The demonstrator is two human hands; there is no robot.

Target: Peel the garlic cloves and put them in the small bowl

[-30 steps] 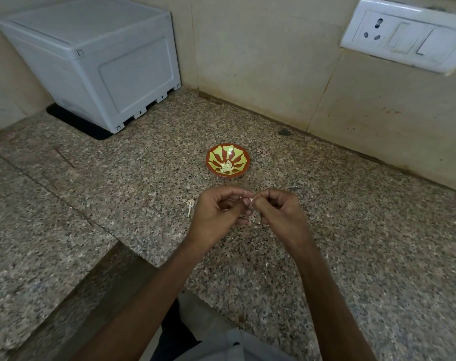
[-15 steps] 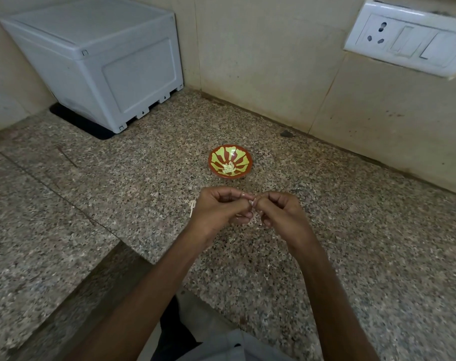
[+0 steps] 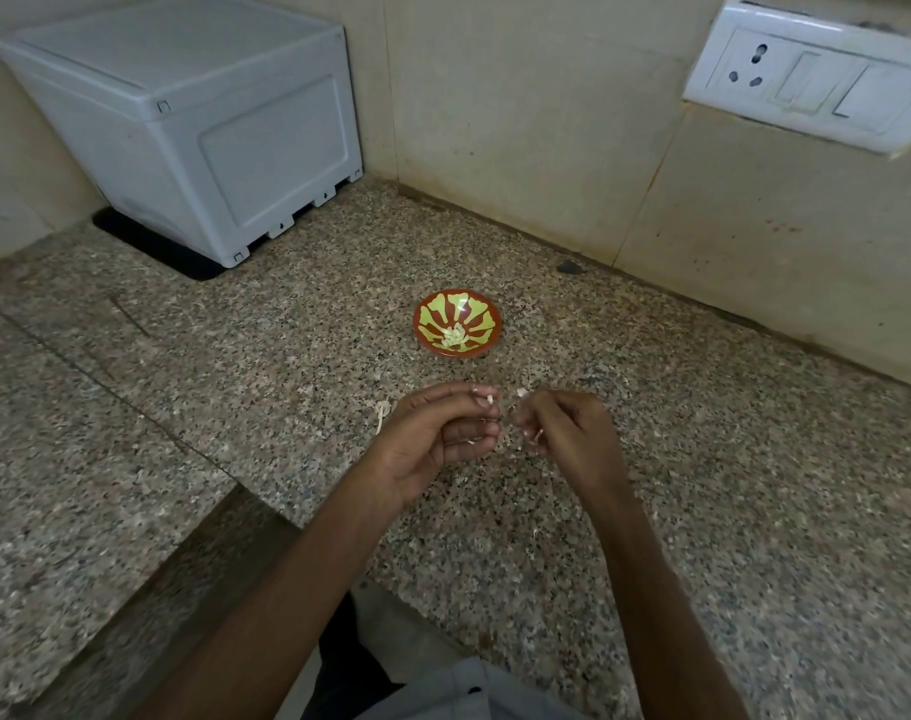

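A small red bowl with a yellow-green pattern [image 3: 426, 324] sits on the speckled granite counter [image 3: 702, 459], with several pale peeled cloves [image 3: 453, 336] at its bottom. Just in front of it, my left hand [image 3: 437, 439] pinches a small pale garlic piece [image 3: 491, 400] between thumb and forefinger. A short gap to the right, my right hand [image 3: 567, 433] has curled fingers and pinches a bit of pale skin [image 3: 522, 392] at its fingertips. Which piece is clove and which is skin is too small to tell for sure.
A scrap of garlic skin [image 3: 382, 411] lies on the counter left of my left hand. A grey plastic box [image 3: 193, 122] stands in the back left corner. A white socket plate [image 3: 812, 75] is on the wall. The counter edge drops off at the lower left.
My two hands were joined at the fingertips over one clove; now they have pulled apart, each keeping a small pale piece.
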